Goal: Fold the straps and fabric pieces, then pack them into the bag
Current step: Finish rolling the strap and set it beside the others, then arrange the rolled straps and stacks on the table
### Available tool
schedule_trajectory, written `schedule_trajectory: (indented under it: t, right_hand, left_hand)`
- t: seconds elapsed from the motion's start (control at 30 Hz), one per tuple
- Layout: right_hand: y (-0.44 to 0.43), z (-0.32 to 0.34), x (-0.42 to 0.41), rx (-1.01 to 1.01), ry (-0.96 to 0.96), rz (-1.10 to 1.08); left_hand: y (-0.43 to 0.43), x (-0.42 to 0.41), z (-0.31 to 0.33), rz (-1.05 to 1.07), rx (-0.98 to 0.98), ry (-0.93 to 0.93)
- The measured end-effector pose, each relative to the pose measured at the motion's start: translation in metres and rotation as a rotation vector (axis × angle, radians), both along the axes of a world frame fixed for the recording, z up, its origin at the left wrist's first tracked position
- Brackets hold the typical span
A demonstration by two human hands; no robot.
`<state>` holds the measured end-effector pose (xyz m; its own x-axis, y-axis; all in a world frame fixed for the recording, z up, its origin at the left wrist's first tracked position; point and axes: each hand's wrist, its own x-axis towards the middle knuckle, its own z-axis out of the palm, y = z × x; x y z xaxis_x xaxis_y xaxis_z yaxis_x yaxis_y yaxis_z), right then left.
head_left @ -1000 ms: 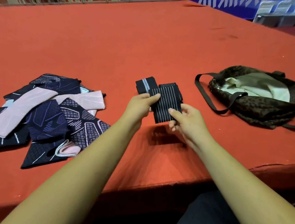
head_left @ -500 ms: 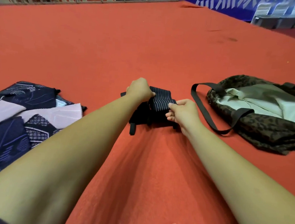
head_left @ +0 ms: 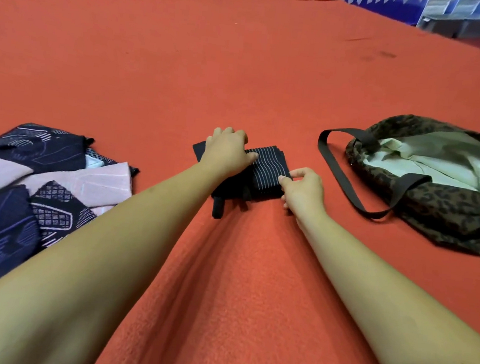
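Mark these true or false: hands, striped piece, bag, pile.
1. Left hand rests on the striped piece. True.
2. Right hand holds the strap of the bag. False: it pinches the striped piece's edge.
3. Striped piece is in the bag. False: it lies on the red surface, left of the bag.
4. Bag is open, pale lining showing. True.
5. Pile lies right of the bag. False: it lies left of both hands.
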<state>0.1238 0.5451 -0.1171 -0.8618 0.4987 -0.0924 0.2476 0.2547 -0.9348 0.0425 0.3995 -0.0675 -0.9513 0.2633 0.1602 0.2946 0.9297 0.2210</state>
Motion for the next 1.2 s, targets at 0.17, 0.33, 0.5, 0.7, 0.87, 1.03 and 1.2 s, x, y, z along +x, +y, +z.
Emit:
schedule_trajectory:
  t: [0.17, 0.33, 0.5, 0.7, 0.87, 1.03, 1.2]
  right_hand:
    - [-0.010, 0.020, 0.030, 0.042, -0.017, -0.017]
    - [-0.045, 0.036, 0.067, 0.058, 0.031, 0.061]
    - [-0.115, 0.056, 0.092, 0.047, 0.022, 0.259]
    - [-0.211, 0.047, 0.105, 0.112, -0.108, 0.527]
    - [-0.268, 0.018, 0.112, 0.275, -0.190, 0.714]
    - [-0.279, 0.007, 0.118, 0.445, -0.157, 0.537]
    - [-0.274, 0.005, 0.112, 0.363, -0.109, 0.533]
  left_hand:
    - [-0.030, 0.017, 0.021, -0.036, 0.318, 0.043]
    - [-0.096, 0.052, 0.032, 0.086, 0.501, 0.038]
    - [-0.183, 0.116, 0.024, 0.247, 0.577, -0.062]
    - [-0.289, 0.187, -0.002, 0.350, 0.460, -0.097]
    - [-0.329, 0.221, -0.034, 0.242, 0.333, -0.146]
    - [-0.325, 0.246, -0.062, 0.264, 0.435, -0.138]
    - [-0.323, 0.247, -0.076, 0.259, 0.297, 0.024]
